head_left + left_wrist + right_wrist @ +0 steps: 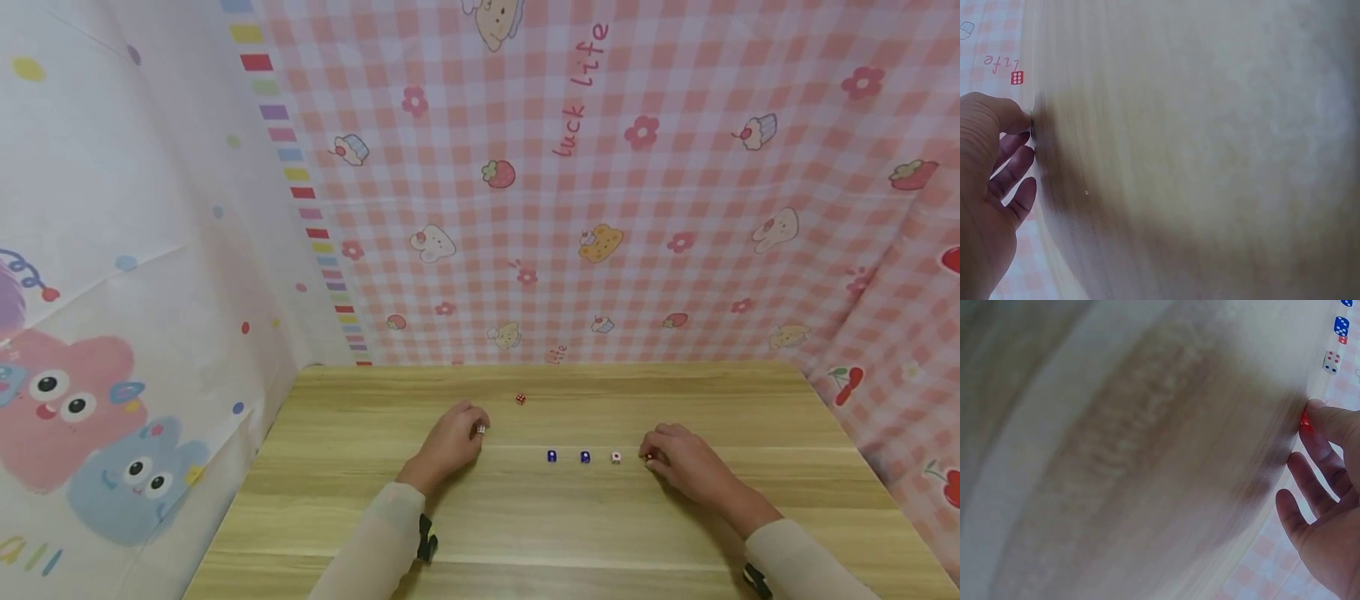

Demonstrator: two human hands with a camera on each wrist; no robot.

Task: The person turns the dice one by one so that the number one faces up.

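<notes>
Tabletop (pixel 525 525) of pale wood spreads before me. My left hand (pixel 448 443) pinches a white die (pixel 481 429) between thumb and fingertips; my right hand (pixel 688 463) pinches a red die (pixel 649 457) likewise. From that red one, toward nine o'clock, run a second white die (pixel 616 458), a blue die (pixel 585 457) and another blue die (pixel 552 457), each apart. Toward eleven o'clock from the last blue sits a loose red die (pixel 521 399), touched by neither hand.

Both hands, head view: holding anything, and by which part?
Right hand pinches a red die between thumb and finger; left hand holds a white die at its fingertips. Gripped faces can't be told.
</notes>
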